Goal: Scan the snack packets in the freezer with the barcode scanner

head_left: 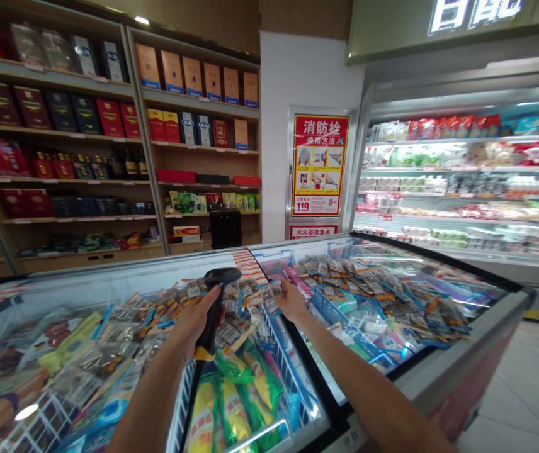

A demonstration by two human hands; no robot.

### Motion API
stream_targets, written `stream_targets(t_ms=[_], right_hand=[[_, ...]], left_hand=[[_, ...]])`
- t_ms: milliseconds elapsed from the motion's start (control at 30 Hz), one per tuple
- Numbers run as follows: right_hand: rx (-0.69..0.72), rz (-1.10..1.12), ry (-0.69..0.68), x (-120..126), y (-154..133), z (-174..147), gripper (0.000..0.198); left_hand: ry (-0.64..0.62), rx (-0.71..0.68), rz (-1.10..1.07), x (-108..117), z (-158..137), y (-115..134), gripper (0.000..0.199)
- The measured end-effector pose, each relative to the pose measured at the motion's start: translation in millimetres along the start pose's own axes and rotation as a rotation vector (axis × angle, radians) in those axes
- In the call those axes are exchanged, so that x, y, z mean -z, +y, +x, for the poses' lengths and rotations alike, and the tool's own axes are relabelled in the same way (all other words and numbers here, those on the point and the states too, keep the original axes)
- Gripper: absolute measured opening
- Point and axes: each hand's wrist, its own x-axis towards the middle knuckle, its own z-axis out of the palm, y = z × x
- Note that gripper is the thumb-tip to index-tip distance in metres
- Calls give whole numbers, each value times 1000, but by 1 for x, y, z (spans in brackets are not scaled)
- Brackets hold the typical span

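Note:
My left hand is wrapped round the handle of a black and yellow barcode scanner, its head raised over the chest freezer. In my right hand a small flat packet with a printed label is pinched between thumb and fingers, just right of the scanner. Many similar packets with blue and orange edges lie spread over the freezer's glass top on the right. More packets are scattered to the left of the scanner. Green and yellow bags sit in a wire basket below my hands.
The chest freezer's dark frame runs between its glass lids. Shelves of boxed goods stand behind on the left. A lit open refrigerator is at the right. A red fire hydrant sign hangs on the white wall between.

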Motion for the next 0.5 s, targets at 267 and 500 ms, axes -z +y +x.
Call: stream_targets(t_ms=[267,500], right_hand=[[175,-57,-183,-5,-33,-17,35],[-74,-441,139,67,23,16,38]], left_hand=[[27,21,20,3,4,-3,30],[-34,26,21,-5,1,-6,34]])
